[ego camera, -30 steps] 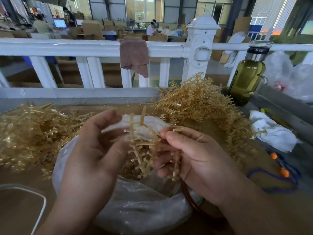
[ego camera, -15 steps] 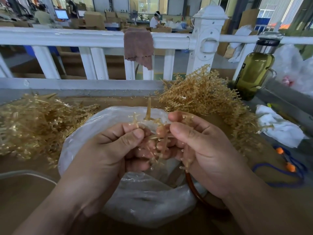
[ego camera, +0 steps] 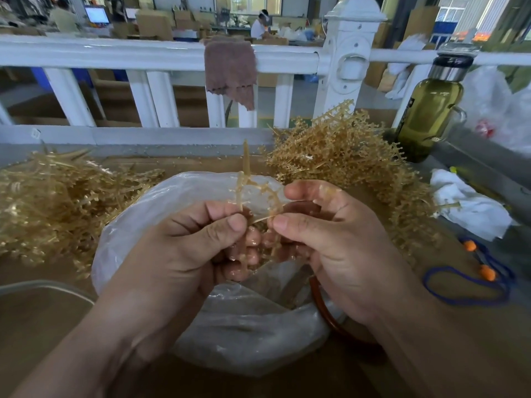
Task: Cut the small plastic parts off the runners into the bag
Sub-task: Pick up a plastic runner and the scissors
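Left hand (ego camera: 184, 254): gripped the runner (ego camera: 253, 191), fingertips hidden.
Right hand (ego camera: 330, 242): pinched the same runner.
Bag (ego camera: 149, 225): contents obscured.

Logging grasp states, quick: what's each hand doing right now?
Left hand: closed, pinching the runner.
Right hand: closed, pinching the same runner.

The left hand (ego camera: 184, 254) and right hand (ego camera: 339, 254) are bare, nails cut short, forearms (ego camera: 86, 349) bare too.
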`<state>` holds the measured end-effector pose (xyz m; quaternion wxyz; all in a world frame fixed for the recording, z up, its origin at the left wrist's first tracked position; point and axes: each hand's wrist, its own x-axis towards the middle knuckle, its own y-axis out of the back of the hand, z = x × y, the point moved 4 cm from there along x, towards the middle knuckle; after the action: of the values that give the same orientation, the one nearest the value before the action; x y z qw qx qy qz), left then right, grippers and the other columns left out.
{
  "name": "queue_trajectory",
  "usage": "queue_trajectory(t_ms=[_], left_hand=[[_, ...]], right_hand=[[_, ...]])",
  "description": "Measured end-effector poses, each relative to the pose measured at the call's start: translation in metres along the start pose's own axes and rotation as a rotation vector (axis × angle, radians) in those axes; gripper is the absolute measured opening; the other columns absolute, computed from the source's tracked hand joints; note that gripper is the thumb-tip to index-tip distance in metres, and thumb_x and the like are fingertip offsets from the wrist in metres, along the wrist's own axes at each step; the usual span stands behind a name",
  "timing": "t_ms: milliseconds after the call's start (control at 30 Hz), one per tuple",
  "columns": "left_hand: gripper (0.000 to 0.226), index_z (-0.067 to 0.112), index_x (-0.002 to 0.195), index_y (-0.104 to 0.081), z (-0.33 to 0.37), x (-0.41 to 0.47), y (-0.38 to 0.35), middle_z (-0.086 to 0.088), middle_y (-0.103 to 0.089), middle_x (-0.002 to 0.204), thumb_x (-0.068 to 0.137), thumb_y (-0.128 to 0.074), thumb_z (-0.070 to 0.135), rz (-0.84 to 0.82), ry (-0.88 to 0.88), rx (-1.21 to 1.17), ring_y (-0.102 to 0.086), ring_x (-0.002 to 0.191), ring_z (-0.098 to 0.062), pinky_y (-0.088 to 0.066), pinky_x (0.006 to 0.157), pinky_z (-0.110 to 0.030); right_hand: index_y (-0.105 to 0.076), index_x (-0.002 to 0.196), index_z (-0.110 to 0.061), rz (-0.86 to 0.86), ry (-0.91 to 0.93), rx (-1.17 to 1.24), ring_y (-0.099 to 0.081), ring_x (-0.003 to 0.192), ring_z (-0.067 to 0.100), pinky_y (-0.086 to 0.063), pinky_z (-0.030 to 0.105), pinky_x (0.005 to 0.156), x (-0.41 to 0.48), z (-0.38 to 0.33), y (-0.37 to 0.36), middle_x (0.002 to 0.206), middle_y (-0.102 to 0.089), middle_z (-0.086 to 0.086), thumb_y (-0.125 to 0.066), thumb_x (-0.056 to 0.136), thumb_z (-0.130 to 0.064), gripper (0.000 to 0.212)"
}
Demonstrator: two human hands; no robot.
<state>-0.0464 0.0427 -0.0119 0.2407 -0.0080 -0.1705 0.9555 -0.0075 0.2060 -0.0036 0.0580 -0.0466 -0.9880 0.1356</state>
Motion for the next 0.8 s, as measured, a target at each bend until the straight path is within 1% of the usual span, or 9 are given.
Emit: queue_trajectory(t_ms=[67, 200, 367, 467, 567, 667, 733, 767, 800], left_hand=[[0.035, 0.02, 0.082, -0.077, 0.0, 0.0, -0.001, -0.006, -0.07, 0.075, 0.057, -0.092, 0.041, -0.011, 0.003, -0.004, -0.065, 0.059, -0.013, -0.052, 0.05, -0.024], [0.013, 0.019, 0.081, -0.079, -0.005, 0.002, 0.001, -0.005, -0.069, 0.072, 0.07, -0.082, 0.025, 0.034, 0.057, -0.036, -0.064, 0.057, -0.012, -0.049, 0.045, -0.021], [0.013, 0.02, 0.074, -0.077, -0.008, 0.002, 0.003, -0.008, -0.072, 0.076, 0.066, -0.078, 0.03, 0.096, 0.083, -0.053, -0.069, 0.059, -0.016, -0.05, 0.042, -0.023], [0.009, 0.023, 0.068, -0.075, -0.009, 0.002, 0.003, -0.007, -0.074, 0.076, 0.068, -0.075, 0.032, 0.11, 0.079, -0.033, -0.07, 0.06, -0.015, -0.05, 0.043, -0.023], [0.009, 0.024, 0.068, -0.076, -0.007, 0.002, 0.002, -0.003, -0.072, 0.073, 0.072, -0.078, 0.031, 0.097, 0.06, -0.019, -0.068, 0.059, -0.013, -0.051, 0.044, -0.023], [0.014, 0.021, 0.07, -0.075, -0.006, 0.002, 0.002, -0.007, -0.072, 0.075, 0.065, -0.078, 0.034, 0.098, 0.051, -0.03, -0.068, 0.06, -0.015, -0.051, 0.045, -0.024], [0.006, 0.021, 0.069, -0.075, -0.007, 0.002, 0.002, -0.007, -0.072, 0.075, 0.069, -0.08, 0.024, 0.092, 0.041, -0.033, -0.068, 0.06, -0.015, -0.051, 0.045, -0.024], [0.008, 0.021, 0.068, -0.075, -0.007, 0.002, 0.002, -0.007, -0.071, 0.074, 0.067, -0.082, 0.017, 0.094, 0.032, -0.028, -0.068, 0.059, -0.015, -0.051, 0.045, -0.024], [0.008, 0.021, 0.066, -0.075, -0.008, 0.002, 0.001, -0.007, -0.07, 0.071, 0.064, -0.083, 0.019, 0.103, 0.029, -0.032, -0.068, 0.058, -0.015, -0.051, 0.044, -0.024]], right_hand=[[-0.072, 0.094, -0.029, -0.011, 0.005, 0.035, -0.074, 0.072, 0.025, -0.057, 0.031, 0.063, 0.001, -0.001, -0.001, 0.084, -0.075, 0.011, -0.08, 0.072, -0.007, 0.032], [-0.063, 0.107, -0.019, 0.011, -0.003, 0.018, -0.072, 0.068, 0.021, -0.053, 0.026, 0.056, 0.004, 0.002, 0.001, 0.084, -0.076, 0.013, -0.079, 0.073, -0.011, 0.038], [-0.06, 0.11, -0.016, 0.003, -0.023, 0.028, -0.071, 0.068, 0.018, -0.054, 0.026, 0.057, 0.007, 0.005, 0.0, 0.085, -0.076, 0.012, -0.077, 0.075, -0.012, 0.039], [-0.059, 0.111, -0.013, -0.011, -0.029, 0.076, -0.069, 0.064, 0.017, -0.052, 0.024, 0.053, 0.008, 0.006, -0.001, 0.084, -0.076, 0.013, -0.076, 0.075, -0.009, 0.039], [-0.059, 0.112, -0.012, -0.025, -0.018, 0.077, -0.069, 0.063, 0.017, -0.05, 0.022, 0.05, 0.009, 0.005, -0.001, 0.085, -0.076, 0.013, -0.074, 0.077, -0.009, 0.038], [-0.06, 0.112, -0.014, -0.021, -0.016, 0.072, -0.069, 0.064, 0.017, -0.05, 0.022, 0.051, 0.01, 0.008, 0.0, 0.087, -0.076, 0.013, -0.075, 0.077, -0.01, 0.038], [-0.061, 0.112, -0.016, -0.025, -0.006, 0.067, -0.07, 0.066, 0.018, -0.05, 0.022, 0.052, 0.011, 0.009, 0.001, 0.089, -0.076, 0.014, -0.076, 0.077, -0.011, 0.038], [-0.062, 0.111, -0.016, -0.029, -0.002, 0.068, -0.07, 0.067, 0.018, -0.051, 0.022, 0.053, 0.011, 0.01, 0.001, 0.09, -0.076, 0.014, -0.076, 0.077, -0.012, 0.037], [-0.062, 0.111, -0.017, -0.032, 0.002, 0.071, -0.07, 0.068, 0.019, -0.051, 0.023, 0.053, 0.011, 0.01, 0.002, 0.091, -0.076, 0.014, -0.077, 0.077, -0.012, 0.037]])
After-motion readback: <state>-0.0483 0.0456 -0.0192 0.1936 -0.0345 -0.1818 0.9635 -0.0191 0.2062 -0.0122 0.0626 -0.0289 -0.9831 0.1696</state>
